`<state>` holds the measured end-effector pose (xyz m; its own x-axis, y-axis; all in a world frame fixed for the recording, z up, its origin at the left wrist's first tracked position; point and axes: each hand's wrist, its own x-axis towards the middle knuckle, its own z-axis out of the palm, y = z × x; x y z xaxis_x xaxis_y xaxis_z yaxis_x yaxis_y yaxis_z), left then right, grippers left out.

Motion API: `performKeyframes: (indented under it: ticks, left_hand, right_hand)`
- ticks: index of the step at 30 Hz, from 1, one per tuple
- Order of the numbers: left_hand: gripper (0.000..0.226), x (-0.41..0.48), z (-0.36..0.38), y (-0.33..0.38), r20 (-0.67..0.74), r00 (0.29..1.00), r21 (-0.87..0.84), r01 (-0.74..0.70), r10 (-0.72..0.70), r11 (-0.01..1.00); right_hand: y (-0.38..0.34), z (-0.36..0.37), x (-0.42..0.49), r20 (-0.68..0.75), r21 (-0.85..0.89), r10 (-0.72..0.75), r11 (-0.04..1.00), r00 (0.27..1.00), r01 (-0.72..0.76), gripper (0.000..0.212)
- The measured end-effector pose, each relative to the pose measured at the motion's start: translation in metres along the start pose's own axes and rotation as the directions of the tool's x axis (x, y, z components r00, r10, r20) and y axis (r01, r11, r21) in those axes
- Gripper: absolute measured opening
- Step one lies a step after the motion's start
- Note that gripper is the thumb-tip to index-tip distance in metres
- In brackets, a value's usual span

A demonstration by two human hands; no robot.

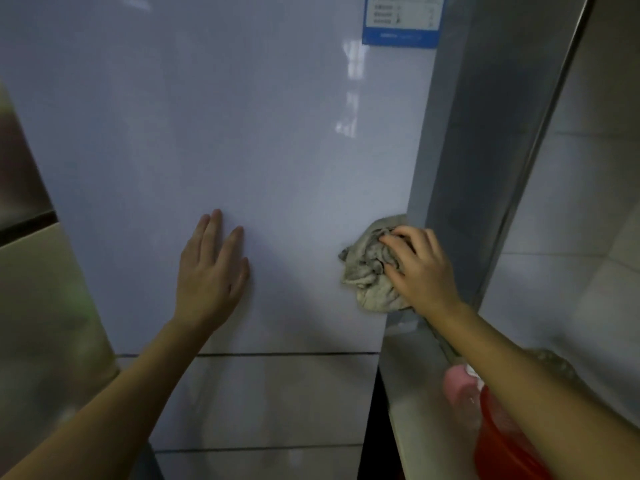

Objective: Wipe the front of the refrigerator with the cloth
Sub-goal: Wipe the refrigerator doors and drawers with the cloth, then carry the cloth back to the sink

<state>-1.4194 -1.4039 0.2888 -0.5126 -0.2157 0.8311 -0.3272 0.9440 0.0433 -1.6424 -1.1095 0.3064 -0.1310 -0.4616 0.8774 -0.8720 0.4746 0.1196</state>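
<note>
**A:** Your right hand [420,268] was down on the cloth [367,268], wasn't it?

**B:** It was. You had your fingers [394,239] curled over the top of that grey, bunched-up rag, the grip closed around it and pressing it flat to the refrigerator [242,133] door. The cloth sat at the door's right edge, low on the upper panel, touching the glossy front and reaching the grey side strip just beside it.

**A:** And your left hand [211,271]?

**B:** Wide open, holding nothing. You laid the palm flat on the white door, fingers straight and close together, pointing up. It was well apart from the cloth, nearer the middle of the panel.

**A:** What else was on that door?

**B:** A blue-bordered label [401,19] at the top right corner, its print too blurred to read. Below your hands a dark seam [277,354] ran across the front, with another panel under it.

**A:** And off to your right?

**B:** Your right forearm crossed over a pale desk [415,393] beside the fridge. A red tub [502,441] stood there at the bottom edge, with a pink object [457,382] just beside it, partly hidden by your arm. I couldn't tell what the pink thing was. Tiled wall [571,202] behind.
</note>
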Motion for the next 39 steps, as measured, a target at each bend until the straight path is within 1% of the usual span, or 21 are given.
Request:
performKeyframes:
  ticks: [2, 3, 6, 8, 10, 11, 12, 14, 16, 17, 19, 21, 23, 26, 27, 28, 31, 33, 35, 37, 39]
  left_hand:
    - [0.054, -0.018, 0.003, 0.006, 0.065, 0.998, -0.024, 0.019, -0.018, 1.0]
    - [0.054, -0.03, 0.006, 0.01, 0.107, 0.994, -0.03, 0.033, -0.03, 0.999]
    - [0.055, -0.079, 0.014, 0.027, 0.243, 0.968, -0.081, 0.081, -0.06, 0.993]
    - [0.055, -0.115, 0.019, 0.039, 0.345, 0.935, -0.118, 0.127, -0.079, 0.985]
    - [0.053, -0.148, 0.025, 0.048, 0.431, 0.898, -0.141, 0.164, -0.088, 0.976]
    - [0.052, -0.164, 0.027, 0.052, 0.474, 0.876, -0.153, 0.184, -0.091, 0.971]
    - [0.052, -0.179, 0.029, 0.056, 0.524, 0.846, -0.169, 0.212, -0.095, 0.963]
    - [0.054, -0.208, 0.033, 0.062, 0.629, 0.772, -0.194, 0.273, -0.094, 0.942]
    - [0.053, -0.235, 0.04, 0.064, 0.728, 0.68, -0.21, 0.34, -0.086, 0.917]
    - [0.049, -0.247, 0.045, 0.063, 0.774, 0.629, -0.214, 0.376, -0.078, 0.902]
    - [0.031, -0.268, 0.053, 0.061, 0.858, 0.51, -0.214, 0.458, -0.058, 0.863]
    - [0.021, -0.286, 0.062, 0.055, 0.927, 0.374, -0.189, 0.542, -0.033, 0.819]
    - [0.02, -0.301, 0.07, 0.048, 0.969, 0.248, -0.135, 0.588, -0.019, 0.797]
    - [0.025, -0.322, 0.081, 0.031, 0.993, 0.103, -0.106, 0.617, 0.054, 0.78]
    - [0.029, -0.331, 0.085, 0.025, 0.994, 0.051, -0.108, 0.609, 0.097, 0.786]
    - [0.035, -0.337, 0.085, 0.02, 0.99, 0.013, -0.12, 0.592, 0.139, 0.797]
    - [0.052, -0.351, 0.086, 0.007, 0.963, -0.073, -0.186, 0.519, 0.261, 0.834]
    - [0.06, -0.358, 0.088, 0.003, 0.933, -0.134, -0.241, 0.453, 0.333, 0.858]
    - [0.063, -0.362, 0.089, 0.004, 0.903, -0.201, -0.28, 0.397, 0.38, 0.874]
    - [0.055, -0.363, 0.086, 0.012, 0.868, -0.256, -0.327, 0.352, 0.426, 0.877]
    - [0.043, -0.366, 0.082, 0.024, 0.827, -0.285, -0.392, 0.324, 0.484, 0.861]
  right_hand:
    - [-0.003, -0.003, -0.031, 0.097, 0.037, 0.189, 0.98, 0.977, -0.193, 0.043]
    - [-0.005, -0.002, -0.048, 0.162, 0.05, 0.286, 0.954, 0.945, -0.297, 0.043]
    - [-0.014, 0.0, -0.104, 0.349, 0.046, 0.516, 0.824, 0.782, -0.564, 0.036]
    - [-0.028, -0.003, -0.14, 0.419, 0.03, 0.6, 0.741, 0.682, -0.67, 0.033]
    - [-0.045, -0.008, -0.171, 0.455, 0.017, 0.647, 0.681, 0.612, -0.732, 0.031]
    - [-0.056, -0.012, -0.186, 0.473, 0.015, 0.676, 0.635, 0.564, -0.773, 0.029]
    - [-0.067, -0.016, -0.2, 0.493, 0.018, 0.71, 0.57, 0.503, -0.822, 0.025]
    - [-0.091, -0.025, -0.23, 0.527, -0.007, 0.769, 0.431, 0.362, -0.902, 0.022]
    - [-0.117, -0.033, -0.264, 0.538, -0.062, 0.804, 0.339, 0.254, -0.939, 0.021]
    - [-0.13, -0.038, -0.281, 0.547, -0.082, 0.809, 0.305, 0.213, -0.949, 0.023]
    - [-0.16, -0.049, -0.312, 0.579, -0.14, 0.806, 0.244, 0.121, -0.959, 0.024]
    - [-0.189, -0.058, -0.339, 0.591, -0.229, 0.807, 0.158, -0.008, -0.961, 0.025]
    - [-0.218, -0.067, -0.364, 0.556, -0.312, 0.82, 0.055, -0.135, -0.949, 0.029]
    - [-0.264, -0.077, -0.389, 0.473, -0.397, 0.836, -0.077, -0.276, -0.914, 0.034]
    - [-0.282, -0.08, -0.398, 0.423, -0.428, 0.839, -0.147, -0.342, -0.892, 0.035]
    - [-0.299, -0.083, -0.405, 0.372, -0.454, 0.843, -0.199, -0.388, -0.868, 0.038]
    - [-0.351, -0.099, -0.421, 0.231, -0.509, 0.836, -0.331, -0.497, -0.794, 0.043]
    - [-0.389, -0.112, -0.428, 0.135, -0.488, 0.819, -0.435, -0.558, -0.756, 0.044]
    - [-0.428, -0.127, -0.433, 0.047, -0.451, 0.806, -0.51, -0.59, -0.732, 0.042]
    - [-0.465, -0.142, -0.434, -0.031, -0.413, 0.785, -0.573, -0.618, -0.708, 0.039]
    - [-0.503, -0.156, -0.437, -0.108, -0.365, 0.745, -0.646, -0.659, -0.67, 0.037]
